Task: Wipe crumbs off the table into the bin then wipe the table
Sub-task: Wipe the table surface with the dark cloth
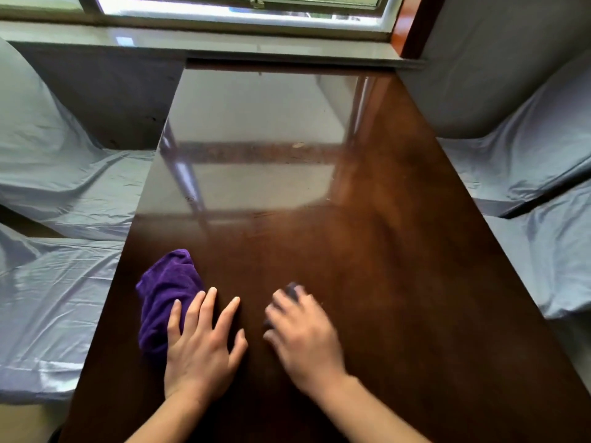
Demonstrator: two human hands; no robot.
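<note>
A glossy dark brown wooden table (367, 251) fills the middle of the view. A crumpled purple cloth (163, 292) lies near its left front edge. My left hand (201, 343) lies flat with fingers spread, its outer fingers resting on the cloth's right side and the others on bare wood. My right hand (303, 337) is blurred, palm down over the table, with a small dark thing (292, 288) showing at its fingertips; what that thing is I cannot tell. A few pale specks (299, 144) lie farther back on the table. No bin is in view.
Seats under pale blue-grey covers flank the table, on the left (54, 187) and on the right (527, 161). A window sill (256, 43) and a window run along the table's far end.
</note>
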